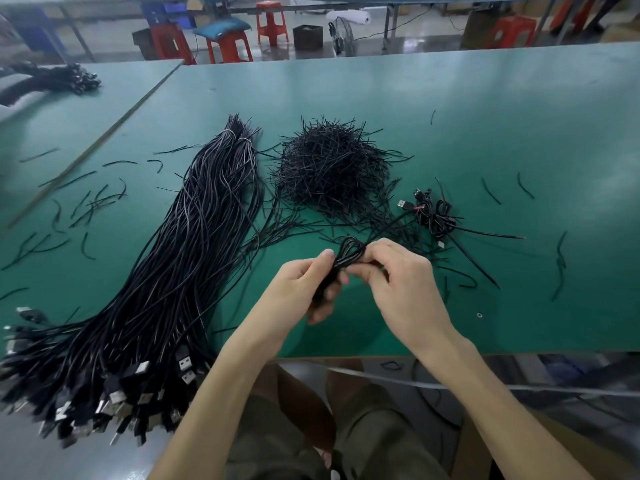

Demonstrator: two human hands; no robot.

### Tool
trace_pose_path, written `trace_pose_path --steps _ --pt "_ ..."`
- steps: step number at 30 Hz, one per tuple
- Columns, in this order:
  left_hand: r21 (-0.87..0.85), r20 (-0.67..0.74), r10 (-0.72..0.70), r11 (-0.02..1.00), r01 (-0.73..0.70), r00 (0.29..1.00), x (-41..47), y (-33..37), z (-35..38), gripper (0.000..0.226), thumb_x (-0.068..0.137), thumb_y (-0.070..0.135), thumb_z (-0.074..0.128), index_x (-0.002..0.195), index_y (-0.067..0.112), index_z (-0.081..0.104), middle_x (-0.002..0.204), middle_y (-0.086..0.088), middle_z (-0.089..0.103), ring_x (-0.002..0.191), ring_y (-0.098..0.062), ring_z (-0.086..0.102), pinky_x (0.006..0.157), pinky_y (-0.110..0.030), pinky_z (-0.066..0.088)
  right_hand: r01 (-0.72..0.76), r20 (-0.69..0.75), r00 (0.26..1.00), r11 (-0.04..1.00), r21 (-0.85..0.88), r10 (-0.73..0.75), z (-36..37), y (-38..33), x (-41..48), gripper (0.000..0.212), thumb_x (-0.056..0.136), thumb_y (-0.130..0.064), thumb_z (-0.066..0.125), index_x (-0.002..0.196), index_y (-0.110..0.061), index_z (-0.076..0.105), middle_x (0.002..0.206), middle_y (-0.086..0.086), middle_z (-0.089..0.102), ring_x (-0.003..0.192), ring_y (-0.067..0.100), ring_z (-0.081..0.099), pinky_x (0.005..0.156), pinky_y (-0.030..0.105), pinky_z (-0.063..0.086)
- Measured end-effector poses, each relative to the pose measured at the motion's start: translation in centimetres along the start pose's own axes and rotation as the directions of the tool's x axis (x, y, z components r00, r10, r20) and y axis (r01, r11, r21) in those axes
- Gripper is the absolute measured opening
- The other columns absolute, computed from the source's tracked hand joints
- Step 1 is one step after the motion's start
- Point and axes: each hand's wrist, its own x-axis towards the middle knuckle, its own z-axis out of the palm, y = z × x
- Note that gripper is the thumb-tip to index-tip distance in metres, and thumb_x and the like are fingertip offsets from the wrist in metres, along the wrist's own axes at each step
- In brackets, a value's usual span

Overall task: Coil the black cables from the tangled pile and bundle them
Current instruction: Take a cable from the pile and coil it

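A coiled black cable (348,255) is held above the green table's (485,133) near edge. My left hand (304,285) grips the coil's lower part, and my right hand (398,275) pinches it near the top loop. A thin black strand runs from the coil up to the right. A long sheaf of black USB cables (166,271) lies on the left, plugs toward me. A mound of short black ties (332,171) sits in the middle. One bundled coil (434,213) lies to the right of the mound.
Loose black ties are scattered over the table on both sides. Another dark cable heap (59,77) lies on the far left table. Red stools (228,43) and a dark box (307,36) stand on the floor beyond.
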Motion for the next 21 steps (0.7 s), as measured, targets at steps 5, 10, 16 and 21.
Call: trace_pose_path --steps 5,10,16,21 --pt "0.226 0.003 0.161 0.961 -0.157 0.987 0.0 0.3 -0.6 0.024 0.110 0.027 0.040 0.111 0.020 0.063 0.088 -0.007 0.078 0.066 -0.029 0.073 0.063 -0.037 0.059 0.012 0.013 1.000 0.997 -0.074 -0.011 -0.5 0.0 0.3 0.017 0.092 -0.010 0.071 0.077 -0.008 0.062 0.077 -0.003 0.058 0.071 0.021 0.055 0.068 0.046 0.047" --pt "0.379 -0.050 0.306 0.887 -0.265 0.951 0.3 0.2 -2.1 0.066 0.097 -0.021 0.039 0.131 0.030 0.062 0.115 0.005 0.066 0.095 -0.020 0.071 0.081 -0.038 0.061 -0.200 0.115 0.976 0.967 0.160 0.183 -1.0 -0.4 0.6 0.016 0.091 -0.011 0.073 0.078 -0.018 0.070 0.070 -0.006 0.068 0.064 0.011 0.063 0.068 0.030 0.052" --pt "0.513 0.188 0.481 0.696 -0.503 0.857 0.1 0.8 -1.4 0.100 0.082 -0.025 0.064 0.157 0.036 0.037 0.165 0.021 0.024 0.150 -0.010 0.033 0.100 -0.026 0.053 -0.289 0.249 0.945 0.902 0.321 0.214 -0.9 -0.5 0.7 0.014 0.092 -0.006 0.071 0.080 -0.013 0.072 0.072 0.004 0.074 0.064 0.029 0.066 0.069 0.038 0.056" --pt "0.564 0.110 0.493 0.684 -0.463 0.863 0.3 0.3 -1.5 0.037 0.090 0.005 0.074 0.125 0.019 0.072 0.138 0.015 0.061 0.128 -0.003 0.056 0.103 -0.032 0.049 -0.282 0.240 0.945 0.926 0.251 0.222 -0.9 0.0 0.4 0.014 0.092 -0.006 0.071 0.080 -0.013 0.073 0.070 0.002 0.071 0.061 0.020 0.065 0.069 0.040 0.057"
